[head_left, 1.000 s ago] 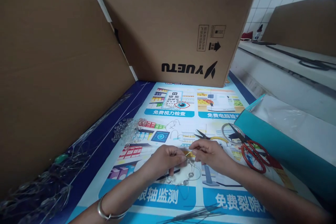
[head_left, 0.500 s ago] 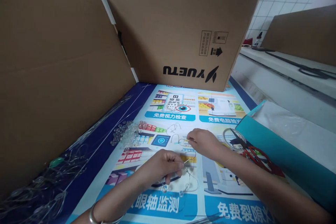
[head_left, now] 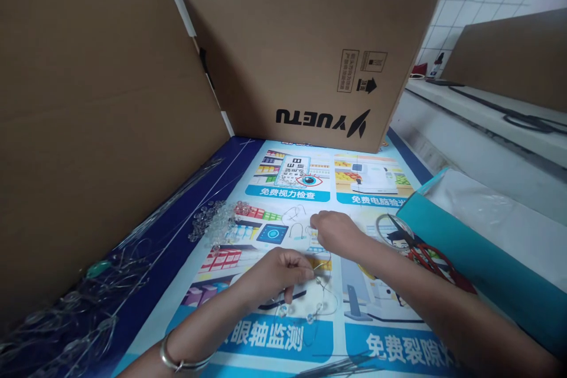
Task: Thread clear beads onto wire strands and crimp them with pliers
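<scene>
Two bare hands are at work; I take the bead pile [head_left: 217, 221] as datum for all positions. The left hand [head_left: 286, 273], right of the pile and nearer the person, is closed in a pinch on one end of a beaded wire [head_left: 319, 307]. The rest of that wire loops out right of the pile, carrying several clear beads. The right hand [head_left: 334, 230], right of the pile and about level with it, has its fingertips drawn together near bent wires [head_left: 296, 224]; whether it grips anything, I cannot confirm from my post.

I judge the step in hand to be handling the beaded wire, left hand holding, right hand free of it. The next move, in my judgement, calls for a firm left pinch and fine right fingertip control, as thin wire may spring.

The surface [head_left: 266, 360] is printed blue and white. Tangled strands [head_left: 75, 307] lie left of the pile and nearer the person. Well right of the pile lie red-handled scissors [head_left: 415, 245], then a teal box [head_left: 478, 254]. A cardboard panel [head_left: 305, 53] stands behind the pile. Far right of it, a ledge [head_left: 469, 111] carries a small bottle [head_left: 437, 65] and dark cable [head_left: 527, 120].
</scene>
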Demonstrator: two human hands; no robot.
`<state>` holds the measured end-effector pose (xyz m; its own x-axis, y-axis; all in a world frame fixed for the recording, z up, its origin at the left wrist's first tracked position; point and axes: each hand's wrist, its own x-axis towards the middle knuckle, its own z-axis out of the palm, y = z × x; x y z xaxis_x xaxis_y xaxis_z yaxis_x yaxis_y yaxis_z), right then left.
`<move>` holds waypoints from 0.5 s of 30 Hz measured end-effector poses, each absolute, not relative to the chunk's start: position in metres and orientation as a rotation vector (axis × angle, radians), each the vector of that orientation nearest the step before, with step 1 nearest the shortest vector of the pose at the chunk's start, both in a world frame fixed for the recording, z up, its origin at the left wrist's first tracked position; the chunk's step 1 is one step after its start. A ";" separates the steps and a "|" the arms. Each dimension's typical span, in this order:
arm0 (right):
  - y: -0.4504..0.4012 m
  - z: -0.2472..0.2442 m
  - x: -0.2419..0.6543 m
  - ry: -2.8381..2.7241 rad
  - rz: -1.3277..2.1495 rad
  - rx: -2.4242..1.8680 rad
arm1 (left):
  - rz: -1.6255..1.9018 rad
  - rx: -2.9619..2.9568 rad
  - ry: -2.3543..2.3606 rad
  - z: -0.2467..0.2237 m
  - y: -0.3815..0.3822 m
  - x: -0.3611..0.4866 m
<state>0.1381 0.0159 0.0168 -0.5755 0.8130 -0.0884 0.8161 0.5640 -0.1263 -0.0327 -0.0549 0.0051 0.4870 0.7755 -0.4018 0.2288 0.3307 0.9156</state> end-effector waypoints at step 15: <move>-0.003 0.006 0.207 2.804 -0.749 1.846 | 0.489 1.221 1.071 0.002 -0.029 -0.016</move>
